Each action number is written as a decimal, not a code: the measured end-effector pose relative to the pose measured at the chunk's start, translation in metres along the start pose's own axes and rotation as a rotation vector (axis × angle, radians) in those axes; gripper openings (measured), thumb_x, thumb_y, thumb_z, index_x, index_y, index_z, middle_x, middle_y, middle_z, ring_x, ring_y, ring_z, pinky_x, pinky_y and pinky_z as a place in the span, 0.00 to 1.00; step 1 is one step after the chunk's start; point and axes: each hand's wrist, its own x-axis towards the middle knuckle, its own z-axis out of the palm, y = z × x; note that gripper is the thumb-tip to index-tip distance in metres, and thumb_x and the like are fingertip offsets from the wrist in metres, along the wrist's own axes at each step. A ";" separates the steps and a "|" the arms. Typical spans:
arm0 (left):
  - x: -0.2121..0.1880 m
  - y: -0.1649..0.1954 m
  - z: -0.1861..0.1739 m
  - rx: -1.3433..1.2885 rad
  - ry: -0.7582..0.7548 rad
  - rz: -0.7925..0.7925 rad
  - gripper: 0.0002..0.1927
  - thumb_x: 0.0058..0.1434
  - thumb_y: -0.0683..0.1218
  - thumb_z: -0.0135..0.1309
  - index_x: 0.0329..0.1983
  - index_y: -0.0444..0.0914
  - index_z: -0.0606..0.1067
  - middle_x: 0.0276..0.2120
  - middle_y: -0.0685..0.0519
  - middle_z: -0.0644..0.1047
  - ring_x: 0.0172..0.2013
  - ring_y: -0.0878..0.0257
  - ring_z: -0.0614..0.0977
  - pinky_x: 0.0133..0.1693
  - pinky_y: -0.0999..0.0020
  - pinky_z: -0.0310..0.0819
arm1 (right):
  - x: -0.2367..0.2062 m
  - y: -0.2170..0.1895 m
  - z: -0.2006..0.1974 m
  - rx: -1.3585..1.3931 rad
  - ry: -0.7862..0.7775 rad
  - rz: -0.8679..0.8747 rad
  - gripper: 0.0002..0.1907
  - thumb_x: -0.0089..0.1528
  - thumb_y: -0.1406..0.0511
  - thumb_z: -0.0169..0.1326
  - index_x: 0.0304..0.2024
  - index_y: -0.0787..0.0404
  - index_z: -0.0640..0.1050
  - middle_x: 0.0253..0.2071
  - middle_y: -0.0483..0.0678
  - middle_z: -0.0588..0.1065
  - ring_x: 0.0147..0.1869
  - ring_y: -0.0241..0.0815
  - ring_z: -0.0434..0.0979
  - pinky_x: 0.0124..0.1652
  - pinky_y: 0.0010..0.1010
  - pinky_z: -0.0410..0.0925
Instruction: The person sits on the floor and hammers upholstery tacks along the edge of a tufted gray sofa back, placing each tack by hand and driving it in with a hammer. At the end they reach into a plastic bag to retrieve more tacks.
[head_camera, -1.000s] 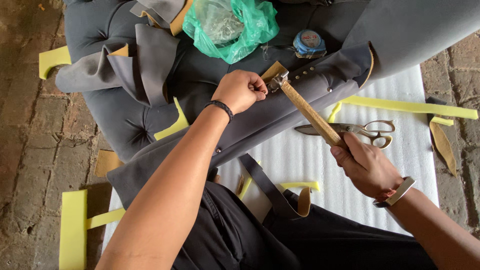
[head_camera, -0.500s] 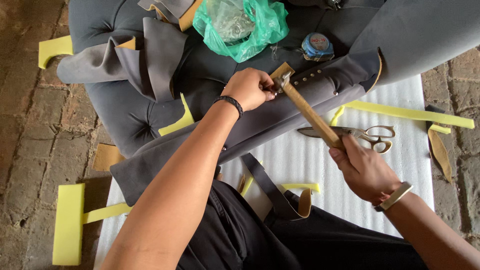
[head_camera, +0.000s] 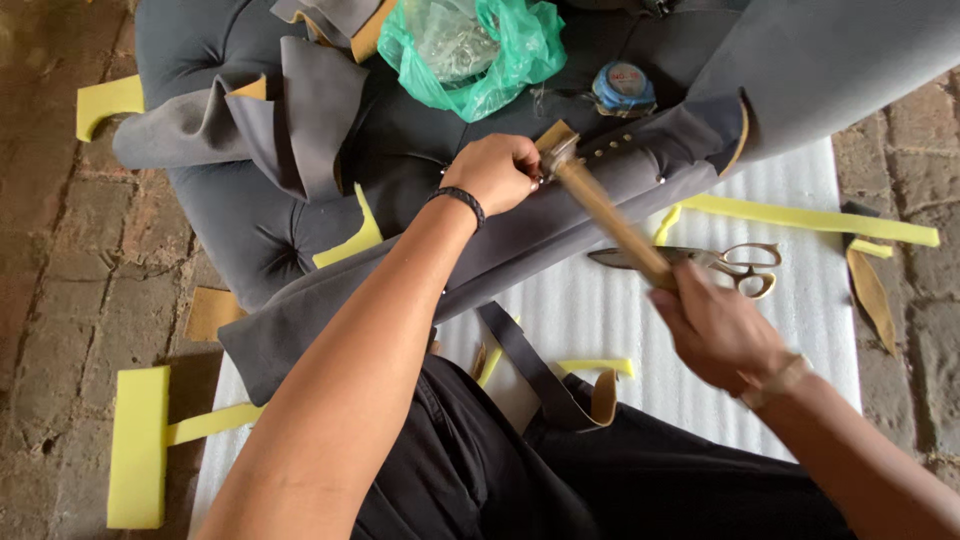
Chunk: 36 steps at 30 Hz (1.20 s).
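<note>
At the far left of the frame, yellow foam offcuts (head_camera: 138, 445) lie on the worn brick floor (head_camera: 45, 290). Right of them, filling the upper middle, is the dark grey tufted upholstered seat (head_camera: 260, 225), its loose fabric flaps folded back near a green plastic bag of small metal pieces (head_camera: 470, 45). At centre, the left hand (head_camera: 497, 172) is closed in a pinch against the seat's grey fabric edge (head_camera: 620, 175), fingertips right beside the metal head of the wooden-handled hammer (head_camera: 600, 205); whether they pinch a tack cannot be told. The edge looks taut, with a short row of small studs already in it. The hammer is blurred, gripped near the handle end by the right hand (head_camera: 715, 330) at lower right. A risk, as I judge it: the head lies so near the left fingertips that a slightly off strike could hit them or bend a stud. Long metal scissors (head_camera: 700, 262) lie on white ribbed foam sheet (head_camera: 800, 330) just beyond the right hand.
</note>
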 end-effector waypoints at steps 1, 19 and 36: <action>0.000 0.000 0.001 -0.007 0.011 0.004 0.06 0.53 0.46 0.59 0.35 0.45 0.82 0.34 0.54 0.83 0.39 0.56 0.84 0.40 0.60 0.76 | 0.001 -0.001 -0.001 -0.043 -0.094 0.110 0.16 0.72 0.53 0.37 0.42 0.58 0.66 0.24 0.54 0.75 0.22 0.50 0.76 0.29 0.44 0.72; 0.002 -0.008 -0.004 -0.125 -0.034 -0.034 0.08 0.51 0.45 0.64 0.35 0.44 0.84 0.33 0.54 0.85 0.38 0.61 0.86 0.42 0.66 0.78 | -0.003 -0.003 -0.009 0.012 0.078 0.000 0.18 0.72 0.54 0.40 0.39 0.61 0.69 0.21 0.50 0.73 0.16 0.45 0.68 0.19 0.39 0.68; 0.001 -0.033 -0.011 -0.195 -0.075 -0.136 0.10 0.51 0.44 0.65 0.37 0.41 0.83 0.32 0.54 0.84 0.36 0.65 0.84 0.40 0.68 0.77 | 0.008 0.015 0.010 0.246 0.258 -0.259 0.21 0.71 0.56 0.39 0.47 0.70 0.69 0.19 0.49 0.73 0.16 0.42 0.73 0.17 0.35 0.66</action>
